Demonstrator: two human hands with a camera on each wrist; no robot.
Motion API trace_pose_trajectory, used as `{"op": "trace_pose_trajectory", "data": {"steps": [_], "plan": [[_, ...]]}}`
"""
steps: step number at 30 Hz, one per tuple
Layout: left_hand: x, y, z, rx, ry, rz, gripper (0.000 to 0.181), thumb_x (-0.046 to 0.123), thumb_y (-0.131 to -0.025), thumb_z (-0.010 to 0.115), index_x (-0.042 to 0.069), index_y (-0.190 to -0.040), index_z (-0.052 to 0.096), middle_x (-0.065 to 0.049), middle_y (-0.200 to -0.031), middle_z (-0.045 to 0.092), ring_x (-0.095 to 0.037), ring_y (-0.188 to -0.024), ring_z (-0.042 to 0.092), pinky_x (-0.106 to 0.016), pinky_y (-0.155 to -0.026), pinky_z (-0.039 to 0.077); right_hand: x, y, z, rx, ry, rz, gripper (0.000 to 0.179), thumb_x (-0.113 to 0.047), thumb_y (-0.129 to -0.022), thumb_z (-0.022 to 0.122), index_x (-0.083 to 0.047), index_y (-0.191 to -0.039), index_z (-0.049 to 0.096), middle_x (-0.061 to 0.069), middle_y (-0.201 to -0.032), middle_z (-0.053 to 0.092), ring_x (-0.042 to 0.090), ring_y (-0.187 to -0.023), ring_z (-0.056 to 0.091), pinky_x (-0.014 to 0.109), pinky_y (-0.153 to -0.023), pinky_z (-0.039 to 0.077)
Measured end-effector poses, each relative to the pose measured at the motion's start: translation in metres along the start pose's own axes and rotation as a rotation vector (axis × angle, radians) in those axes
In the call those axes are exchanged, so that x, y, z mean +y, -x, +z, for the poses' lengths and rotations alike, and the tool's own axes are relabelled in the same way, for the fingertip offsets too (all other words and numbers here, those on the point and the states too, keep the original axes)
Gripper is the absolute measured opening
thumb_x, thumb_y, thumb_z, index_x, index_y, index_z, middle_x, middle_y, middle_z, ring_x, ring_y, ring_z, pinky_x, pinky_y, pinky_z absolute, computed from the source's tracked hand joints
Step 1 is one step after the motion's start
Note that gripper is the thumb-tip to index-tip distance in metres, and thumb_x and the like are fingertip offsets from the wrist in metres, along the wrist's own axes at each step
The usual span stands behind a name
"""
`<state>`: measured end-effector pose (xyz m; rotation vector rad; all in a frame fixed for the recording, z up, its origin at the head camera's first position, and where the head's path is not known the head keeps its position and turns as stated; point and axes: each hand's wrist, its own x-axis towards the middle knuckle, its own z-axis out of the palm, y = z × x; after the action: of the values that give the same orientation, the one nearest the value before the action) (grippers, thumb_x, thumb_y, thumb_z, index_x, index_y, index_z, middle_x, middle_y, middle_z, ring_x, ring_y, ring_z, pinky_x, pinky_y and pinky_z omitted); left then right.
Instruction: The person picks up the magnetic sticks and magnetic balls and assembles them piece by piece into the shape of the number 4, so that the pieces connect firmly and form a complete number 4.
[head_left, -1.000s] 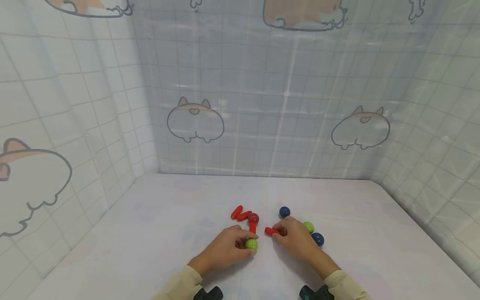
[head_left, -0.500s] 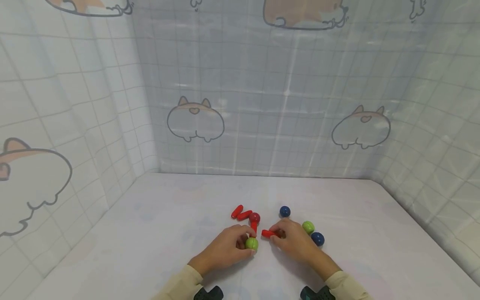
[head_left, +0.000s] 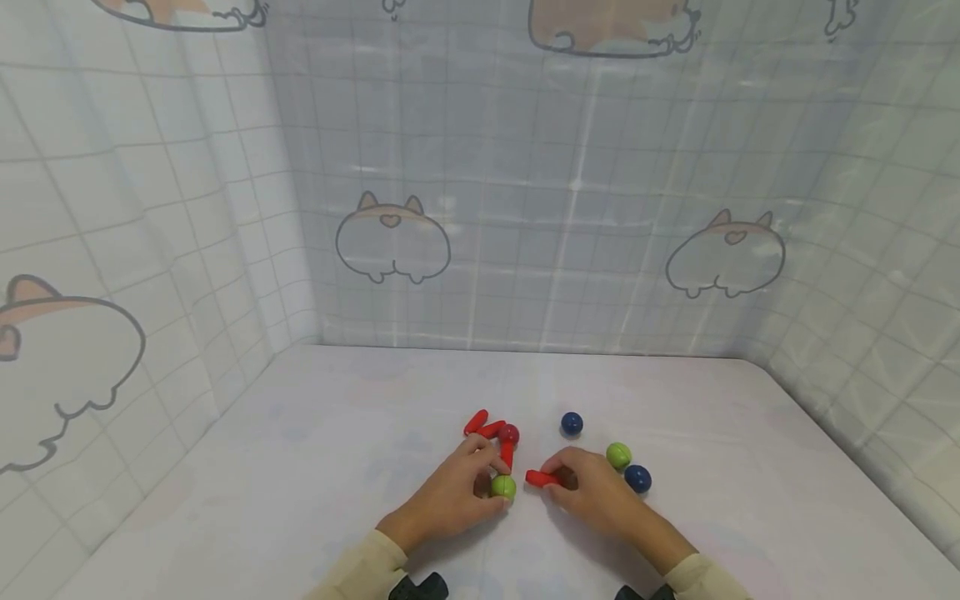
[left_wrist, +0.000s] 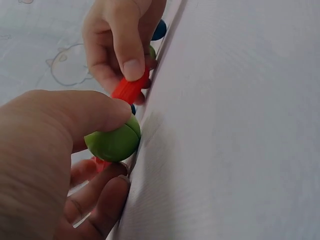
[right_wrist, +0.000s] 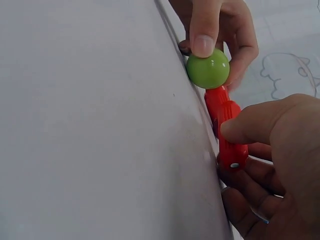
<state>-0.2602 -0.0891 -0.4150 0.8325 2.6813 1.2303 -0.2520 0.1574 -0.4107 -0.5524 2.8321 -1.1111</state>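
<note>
In the head view my left hand point(head_left: 450, 493) pinches a lime-green ball point(head_left: 504, 487) between thumb and fingers, close over the table. From that ball a red rod point(head_left: 507, 455) runs away from me to a red ball point(head_left: 508, 433). My right hand point(head_left: 596, 493) pinches a second red rod, its free end point(head_left: 536, 477) pointing left at the green ball with a small gap. The right wrist view shows this ribbed rod point(right_wrist: 232, 142) with a shiny spot on its near end. In the left wrist view, my thumb presses on the green ball point(left_wrist: 114, 144).
Two loose red rods, one farther left point(head_left: 476, 421) and one point(head_left: 491, 429) by the red ball, lie beyond my left hand. A blue ball point(head_left: 572, 423) sits behind my right hand; another green ball point(head_left: 618, 455) and blue ball point(head_left: 637, 478) are at its right. Patterned curtains point(head_left: 495, 208) surround the table point(head_left: 337, 467).
My right hand has brought its red rod first leftward, then nearer to me, level with the green ball. Fingers of my left hand have lifted and spread a little; the green ball stays put.
</note>
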Motion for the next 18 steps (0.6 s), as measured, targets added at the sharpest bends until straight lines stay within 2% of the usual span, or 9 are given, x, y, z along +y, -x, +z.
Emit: {"op": "trace_pose_trajectory", "data": {"steps": [4,7,12,18], "plan": [[-0.0030,-0.0007,0.0015,0.013,-0.009,0.036,0.028,0.023,-0.083,0.082,0.025,-0.105,0.065,0.007,-0.135,0.050,-0.006,-0.092,0.059,-0.022,-0.075,0.054,-0.0038,0.0071,-0.0028,-0.016,-0.035,-0.009,0.020,-0.014,-0.087,0.076,-0.016,-0.106,0.070,-0.010,-0.094,0.067,0.012,-0.082,0.059,0.026,-0.075,0.054],[-0.0026,-0.0007,0.0011,0.005,-0.025,0.045,0.026,0.025,-0.085,0.081,0.027,-0.104,0.064,0.008,-0.142,0.051,-0.007,-0.102,0.059,-0.021,-0.077,0.054,-0.0067,0.0105,-0.0034,-0.037,-0.059,-0.009,0.019,-0.014,-0.088,0.076,-0.018,-0.106,0.071,-0.011,-0.094,0.067,0.013,-0.083,0.059,0.026,-0.074,0.053],[0.0003,-0.0009,-0.0018,-0.018,-0.025,0.044,0.024,0.025,-0.086,0.079,0.027,-0.104,0.063,0.006,-0.143,0.054,-0.010,-0.115,0.056,-0.022,-0.082,0.053,-0.0091,0.0112,-0.0025,-0.070,-0.086,-0.031,0.018,-0.015,-0.089,0.074,-0.020,-0.107,0.071,-0.012,-0.095,0.067,0.013,-0.083,0.060,0.025,-0.075,0.053],[-0.0011,-0.0019,-0.0021,-0.031,-0.006,0.045,0.023,0.024,-0.086,0.079,0.027,-0.102,0.063,0.005,-0.143,0.054,-0.010,-0.117,0.057,-0.022,-0.088,0.052,-0.0077,0.0104,0.0003,-0.072,-0.080,-0.042,0.018,-0.013,-0.089,0.074,-0.021,-0.105,0.071,-0.013,-0.094,0.066,0.013,-0.083,0.059,0.025,-0.074,0.053]]}}
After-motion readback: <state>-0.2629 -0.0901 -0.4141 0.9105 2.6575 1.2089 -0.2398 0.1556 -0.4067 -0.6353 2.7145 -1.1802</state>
